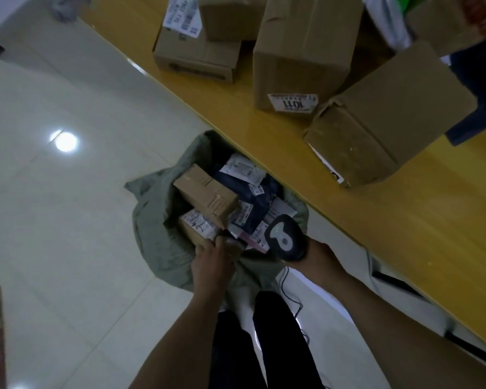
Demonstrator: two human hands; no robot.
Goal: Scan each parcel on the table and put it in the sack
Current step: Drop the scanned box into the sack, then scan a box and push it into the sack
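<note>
Item 1: green sack (155, 248), open-mouthed on the pale tiled floor (68, 192), just beside the edge of the yellow table (376, 220). Contents: a small cardboard box (205, 193) lying tilted on top, dark poly mailers (253, 197) with white labels, and a flat labelled parcel (199, 226) under the box.

Item 2: my left hand (212, 262), at the sack's near rim, fingers closed on a brown parcel (232, 247) at the mouth of the sack; most of that parcel is hidden by my hand.

Item 3: my right hand (313, 255), wrapped around the handle of a black barcode scanner (285, 238), its head over the sack's right edge; a thin cable (288, 287) hangs below it.

Item 4: on the table, 1 tall box with a label reading "1011" upside down (300, 60), 1 scuffed box (387, 119) nearest the edge, and 1 flatter labelled box (197, 49) farther off.
</note>
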